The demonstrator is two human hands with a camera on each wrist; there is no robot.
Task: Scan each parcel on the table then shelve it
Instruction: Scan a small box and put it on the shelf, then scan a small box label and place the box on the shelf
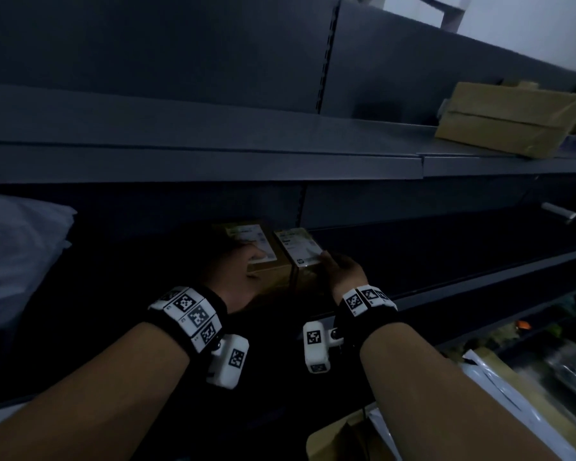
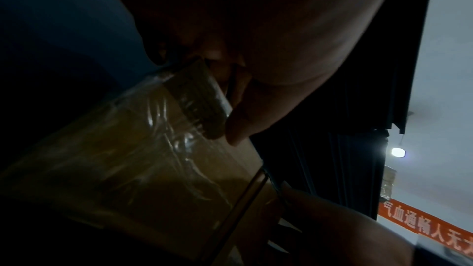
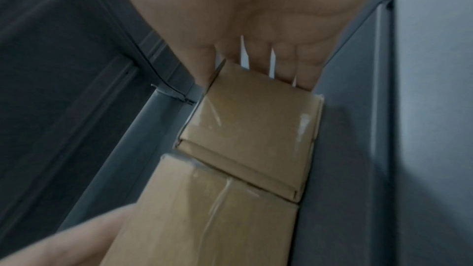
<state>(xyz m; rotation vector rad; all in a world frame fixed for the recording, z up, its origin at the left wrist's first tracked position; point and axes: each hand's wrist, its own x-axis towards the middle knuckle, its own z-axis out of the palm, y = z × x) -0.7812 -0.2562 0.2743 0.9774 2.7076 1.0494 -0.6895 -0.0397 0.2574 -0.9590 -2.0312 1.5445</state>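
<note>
Two brown cardboard parcels with white labels stand side by side on a dark shelf (image 1: 446, 261). My left hand (image 1: 255, 262) grips the larger, tape-wrapped left parcel (image 1: 266, 271), fingers over its top and thumb (image 2: 240, 124) against its near face. The smaller right parcel (image 1: 305, 271) touches it. My right hand (image 1: 325, 259) rests on that parcel's top with straight fingers (image 3: 281, 64) laid along the label end. In the right wrist view the small parcel (image 3: 250, 128) butts against the larger one (image 3: 204, 209). The backs of both parcels are lost in shadow.
An upper shelf (image 1: 213, 161) overhangs the hands and carries a flat cardboard box (image 1: 509, 118) at the right. A white plastic mailer (image 1: 17, 261) lies on the same shelf at the far left. More packets (image 1: 499, 394) sit below at the right.
</note>
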